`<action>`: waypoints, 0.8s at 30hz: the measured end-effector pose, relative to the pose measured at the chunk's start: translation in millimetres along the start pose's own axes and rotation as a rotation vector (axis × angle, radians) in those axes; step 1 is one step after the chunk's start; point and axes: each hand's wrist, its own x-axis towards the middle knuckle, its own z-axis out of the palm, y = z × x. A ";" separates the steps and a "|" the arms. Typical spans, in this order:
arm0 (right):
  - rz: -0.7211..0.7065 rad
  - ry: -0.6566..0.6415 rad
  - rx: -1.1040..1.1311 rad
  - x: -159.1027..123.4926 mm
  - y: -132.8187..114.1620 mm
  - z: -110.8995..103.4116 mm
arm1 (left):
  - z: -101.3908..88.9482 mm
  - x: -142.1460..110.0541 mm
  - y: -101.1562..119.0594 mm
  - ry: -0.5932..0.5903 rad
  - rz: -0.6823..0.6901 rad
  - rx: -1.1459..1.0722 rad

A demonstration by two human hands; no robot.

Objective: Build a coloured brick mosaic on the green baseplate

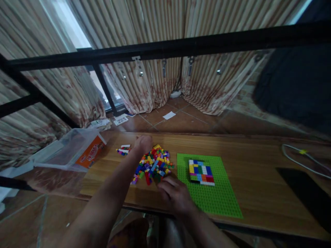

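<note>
A heap of small coloured bricks (154, 164) lies on the wooden table (253, 179). My left hand (143, 142) reaches to the far side of the heap, fingers curled down; what it holds is hidden. My right hand (173, 193) rests at the heap's near edge, fingers bent onto the bricks. To the right lies a green baseplate (219, 196) with a block of coloured bricks (201, 171) built on it. A few loose bricks (123, 150) lie to the left of my left hand.
A clear plastic tub with an orange label (74, 151) lies tipped at the table's left end. A white cable (300, 155) and a dark flat object (307, 189) are at the right. A black metal frame (165, 48) crosses overhead before curtains.
</note>
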 end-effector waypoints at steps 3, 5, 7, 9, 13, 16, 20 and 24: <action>0.018 -0.034 -0.006 1.4 -3.9 -8.4 | 1.8 4.8 3.9 -0.020 0.022 0.029; 0.028 -0.041 -0.010 1.1 -5.4 -14.0 | -1.0 2.5 6.5 -0.009 0.020 0.036; 0.035 -0.035 -0.006 -0.2 -6.1 -19.4 | -7.7 -5.5 9.0 0.027 0.007 0.031; 0.051 -0.014 0.005 -1.5 -6.5 -25.7 | -16.4 -20.5 12.7 0.084 -0.009 0.018; 0.128 0.114 0.050 -1.8 -5.3 -44.2 | -24.6 -66.3 33.7 0.201 -0.004 -0.372; 0.223 0.267 0.095 -2.0 3.2 -61.5 | -14.9 -97.7 66.9 0.165 0.033 -1.043; 0.381 0.336 0.137 -5.2 24.1 -84.2 | 2.5 -113.8 118.7 0.008 -0.001 -1.366; 0.425 0.281 0.139 -9.0 40.4 -101.4 | 11.1 -109.1 150.3 -0.109 0.005 -1.536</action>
